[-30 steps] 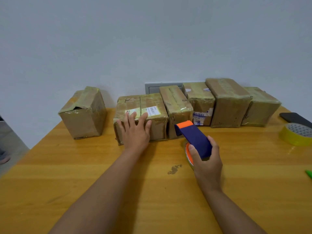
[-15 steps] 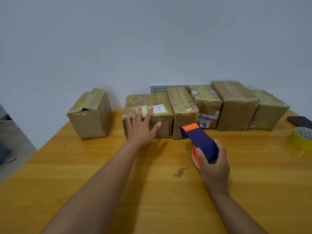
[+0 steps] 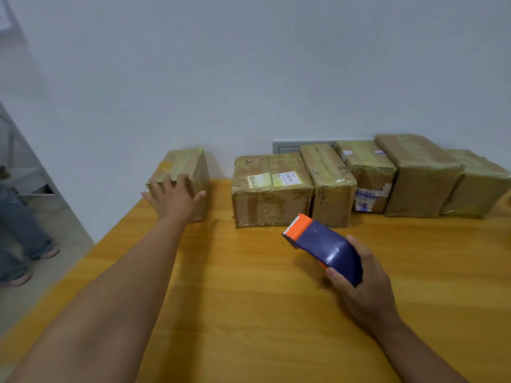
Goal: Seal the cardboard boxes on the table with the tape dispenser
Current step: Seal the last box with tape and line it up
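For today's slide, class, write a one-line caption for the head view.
Left hand spread on the lone box while the right hand holds the tape dispenser above the table.

Grey wall plate behind; a person's jeans at left.

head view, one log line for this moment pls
left hand: open, reaching lone box | right hand: holds tape dispenser above table | taping: not begun
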`<state>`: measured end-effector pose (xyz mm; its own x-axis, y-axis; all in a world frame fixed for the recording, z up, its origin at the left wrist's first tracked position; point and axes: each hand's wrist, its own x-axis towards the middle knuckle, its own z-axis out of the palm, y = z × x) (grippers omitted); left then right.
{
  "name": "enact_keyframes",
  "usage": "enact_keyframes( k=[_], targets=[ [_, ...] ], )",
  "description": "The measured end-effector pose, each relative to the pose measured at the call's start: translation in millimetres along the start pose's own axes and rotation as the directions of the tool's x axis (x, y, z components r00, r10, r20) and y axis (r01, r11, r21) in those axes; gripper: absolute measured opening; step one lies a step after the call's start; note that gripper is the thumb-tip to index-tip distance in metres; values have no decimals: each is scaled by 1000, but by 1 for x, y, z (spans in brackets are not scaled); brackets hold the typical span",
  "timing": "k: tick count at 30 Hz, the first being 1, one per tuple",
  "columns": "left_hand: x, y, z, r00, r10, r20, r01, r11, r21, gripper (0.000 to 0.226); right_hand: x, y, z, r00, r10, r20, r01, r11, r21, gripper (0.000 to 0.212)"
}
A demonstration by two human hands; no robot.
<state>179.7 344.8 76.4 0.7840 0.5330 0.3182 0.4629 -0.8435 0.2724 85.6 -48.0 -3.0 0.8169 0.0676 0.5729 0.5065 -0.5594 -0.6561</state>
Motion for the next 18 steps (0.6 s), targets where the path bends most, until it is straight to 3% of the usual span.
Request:
enact_keyframes(
  k=[7, 11, 18],
  targets=[
    [0, 3, 6, 987, 26, -158, -23, 1000, 17, 33, 2, 4, 1, 999, -53, -7, 53, 997, -58, 69],
    [-21, 0, 1, 972, 78, -221, -69, 996, 49, 31, 4, 5, 0, 996, -91, -13, 90, 994, -64, 69],
    [-102, 13, -27, 984, 47, -174, -46, 999, 8, 37, 5, 3, -1, 993, -115, 29, 116, 992, -53, 72]
  ],
)
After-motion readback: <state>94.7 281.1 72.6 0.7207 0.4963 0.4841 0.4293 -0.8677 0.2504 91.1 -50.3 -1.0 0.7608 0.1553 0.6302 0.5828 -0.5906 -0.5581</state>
